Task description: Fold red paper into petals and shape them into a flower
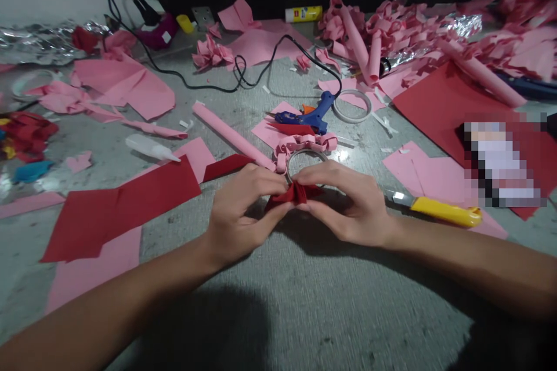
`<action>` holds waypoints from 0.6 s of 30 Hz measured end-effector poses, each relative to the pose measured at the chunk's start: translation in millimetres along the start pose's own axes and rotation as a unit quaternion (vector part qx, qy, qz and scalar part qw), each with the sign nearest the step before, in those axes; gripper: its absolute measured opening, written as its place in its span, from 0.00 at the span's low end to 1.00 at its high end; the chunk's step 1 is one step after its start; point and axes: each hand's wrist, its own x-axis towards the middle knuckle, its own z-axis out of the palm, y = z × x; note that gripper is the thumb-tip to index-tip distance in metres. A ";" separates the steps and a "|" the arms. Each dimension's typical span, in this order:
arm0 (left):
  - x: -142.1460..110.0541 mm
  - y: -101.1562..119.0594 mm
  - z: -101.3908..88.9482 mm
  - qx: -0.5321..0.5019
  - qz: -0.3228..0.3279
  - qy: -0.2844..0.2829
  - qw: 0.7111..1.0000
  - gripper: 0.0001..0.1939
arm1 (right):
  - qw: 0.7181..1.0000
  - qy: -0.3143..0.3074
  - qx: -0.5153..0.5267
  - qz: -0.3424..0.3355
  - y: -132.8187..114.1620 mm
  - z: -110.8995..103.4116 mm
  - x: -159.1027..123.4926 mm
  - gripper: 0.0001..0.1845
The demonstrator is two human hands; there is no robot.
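Note:
My left hand (243, 211) and my right hand (343, 203) meet at the middle of the table, both pinching a small folded piece of red paper (295, 193) between fingertips. Just behind the paper lies a ring (304, 156) partly wrapped in pink paper frills. A blue glue gun (313, 116) with a black cord rests on pink paper beyond the ring. A yellow utility knife (444, 210) lies right beside my right wrist.
Red paper sheets (117, 206) lie left, a larger red sheet (439, 104) right. Pink rolls and scraps (391, 29) crowd the back. A white glue bottle (150, 148), tape roll (353, 105), yellow glue stick (303, 13) and pink paper tube (230, 134) lie around.

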 end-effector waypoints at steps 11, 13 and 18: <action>-0.9 3.9 -1.8 0.098 0.074 0.008 0.992 0.18 | 0.997 -0.017 -0.042 -0.060 -2.4 -2.9 1.1 0.13; -0.2 4.6 -2.5 0.107 0.088 -0.006 0.990 0.17 | 0.996 -0.015 -0.047 -0.069 -2.3 -2.9 0.7 0.13; 0.2 4.3 -4.1 0.116 0.097 -0.011 0.988 0.17 | 0.995 -0.017 -0.058 -0.076 -2.4 -3.5 0.6 0.14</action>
